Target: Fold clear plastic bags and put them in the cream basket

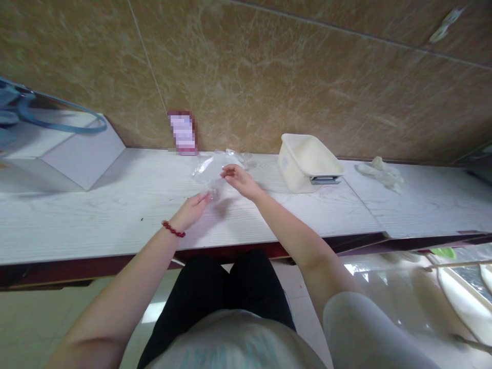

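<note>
A clear, crinkled plastic bag (pixel 213 168) lies near the back of the white wood-grain table (pixel 115 225), with part of it raised toward me. My left hand (pixel 193 209), with a red bead bracelet (pixel 173 229) on its wrist, pinches the bag's near edge between thumb and fingers. Just right of the bag, my right hand (pixel 242 182) hovers with its fingers slightly bent and apart, and nothing shows in it. Whether its fingertips touch the plastic is hard to see.
A cream plastic bin (pixel 298 171) with a grey handle stands to the right, crumpled clear plastic (pixel 380 173) beyond it. A blurred-out phone-like object (pixel 183 133) leans on the marble wall. At left is a white box (pixel 82 154) with a blue strap (pixel 65 124) over it.
</note>
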Demonstrator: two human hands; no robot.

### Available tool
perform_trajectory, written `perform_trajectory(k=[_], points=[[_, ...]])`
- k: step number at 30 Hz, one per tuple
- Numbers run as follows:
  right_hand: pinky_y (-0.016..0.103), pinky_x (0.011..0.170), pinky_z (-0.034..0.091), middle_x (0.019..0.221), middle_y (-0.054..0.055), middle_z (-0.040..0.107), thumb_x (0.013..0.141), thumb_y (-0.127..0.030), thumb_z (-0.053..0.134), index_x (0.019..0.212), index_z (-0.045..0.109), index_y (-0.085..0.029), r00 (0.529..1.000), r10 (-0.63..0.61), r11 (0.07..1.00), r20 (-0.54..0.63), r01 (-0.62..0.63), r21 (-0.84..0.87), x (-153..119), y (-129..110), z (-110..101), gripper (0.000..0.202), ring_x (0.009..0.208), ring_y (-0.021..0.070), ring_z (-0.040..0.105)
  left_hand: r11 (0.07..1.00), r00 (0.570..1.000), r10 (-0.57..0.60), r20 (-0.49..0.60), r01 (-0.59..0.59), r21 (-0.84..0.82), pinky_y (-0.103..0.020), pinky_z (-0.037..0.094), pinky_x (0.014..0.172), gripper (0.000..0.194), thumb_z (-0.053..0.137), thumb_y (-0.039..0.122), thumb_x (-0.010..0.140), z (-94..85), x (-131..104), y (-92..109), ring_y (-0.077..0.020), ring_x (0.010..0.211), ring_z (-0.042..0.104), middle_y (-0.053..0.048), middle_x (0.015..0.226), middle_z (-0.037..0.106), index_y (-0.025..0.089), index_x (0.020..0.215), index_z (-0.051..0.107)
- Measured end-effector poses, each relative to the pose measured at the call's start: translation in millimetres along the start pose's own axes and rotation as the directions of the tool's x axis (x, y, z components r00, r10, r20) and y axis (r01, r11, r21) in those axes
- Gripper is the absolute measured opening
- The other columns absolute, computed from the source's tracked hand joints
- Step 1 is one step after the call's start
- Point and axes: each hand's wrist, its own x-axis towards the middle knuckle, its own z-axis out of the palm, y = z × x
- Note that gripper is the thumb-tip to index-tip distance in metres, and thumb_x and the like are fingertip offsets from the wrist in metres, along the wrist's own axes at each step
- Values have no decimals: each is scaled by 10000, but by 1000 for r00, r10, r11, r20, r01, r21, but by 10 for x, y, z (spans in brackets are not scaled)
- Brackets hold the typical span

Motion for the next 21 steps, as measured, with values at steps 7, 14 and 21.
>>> perform_trajectory(k=[7,14,21], points=[[273,695,468,823,-10,530,692,-449,581,786,478,-184,929,320,837,185,-369,404,105,8,-201,299,777,101,522,710,946,-91,312,282,-646,-381,437,878,280,508,172,776,-68,453,400,-210,958,578,-112,1072,613,103,1037,584],[184,538,399,620,-55,503,633,-399,625,685,456,-170,941,336,918,-36,-318,237,214,309,-187,289,571,58,481,672,909,-132,396,376,-638,-315,495,766,229,499,223,802,42,904,152,-170,802,628,-84,901,666,125,986,592],[172,439,345,556,-74,472,604,-470,624,698,437,-180,922,374,892,-104,-326,313,164,588,-123,358,462,48,432,726,896,-201,395,407,-554,-237,497,647,236,626,187,706,130,875,-18,-141,693,627,-74,809,675,109,928,605]])
